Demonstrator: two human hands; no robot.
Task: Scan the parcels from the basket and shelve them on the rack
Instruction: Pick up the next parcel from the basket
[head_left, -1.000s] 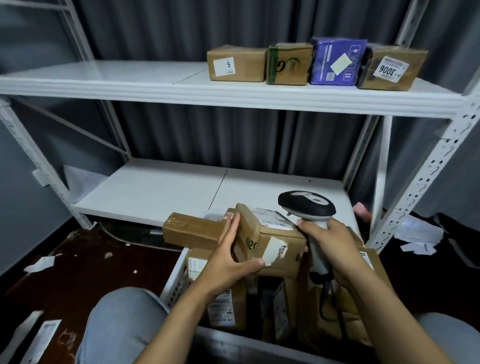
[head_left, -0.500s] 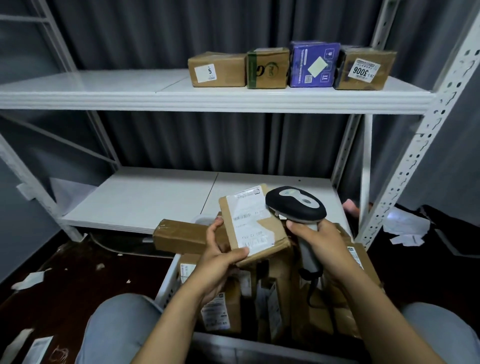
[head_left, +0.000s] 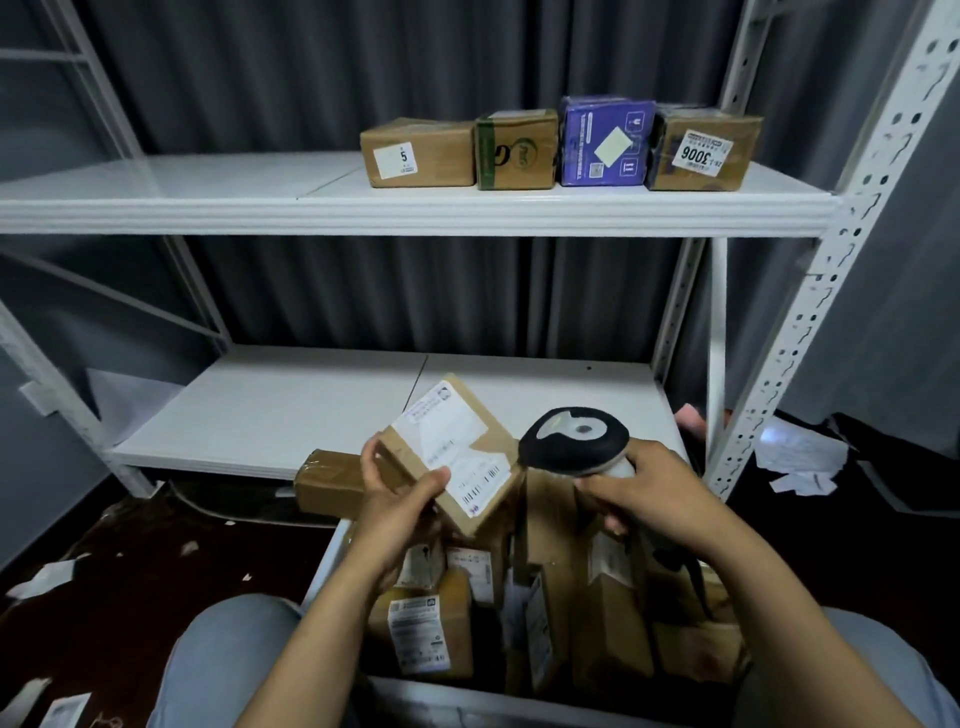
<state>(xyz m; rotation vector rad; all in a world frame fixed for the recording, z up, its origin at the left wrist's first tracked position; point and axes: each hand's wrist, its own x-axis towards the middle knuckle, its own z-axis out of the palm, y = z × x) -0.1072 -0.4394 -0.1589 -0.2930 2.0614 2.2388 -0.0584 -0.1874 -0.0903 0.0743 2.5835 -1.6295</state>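
1. Head view, the step: we judge the scan is in hand. Our left hand (head_left: 395, 501) grips a small cardboard parcel (head_left: 453, 453), thumb on the label face and fingers curled behind it. It is held tilted above the far left part of the basket (head_left: 323, 564), label towards us.
2. Our right hand (head_left: 655, 501) is wrapped round the handle of the barcode scanner (head_left: 574, 441). The scanner's black head sits just right of the parcel.
3. Next move, as we judge it: aim the scanner at the barcode strip near the label's near right corner. Then lift the parcel to the rack (head_left: 415, 214), where four boxes already line the right of the upper shelf and the lower shelf (head_left: 291, 410) lies nearer.
4. Hard to make out: the scanner's window faces away, so we cannot tell whether it is reading. The label print is blurred. Our forearms hide much of the basket's near right side, and the trigger finger is out of sight.
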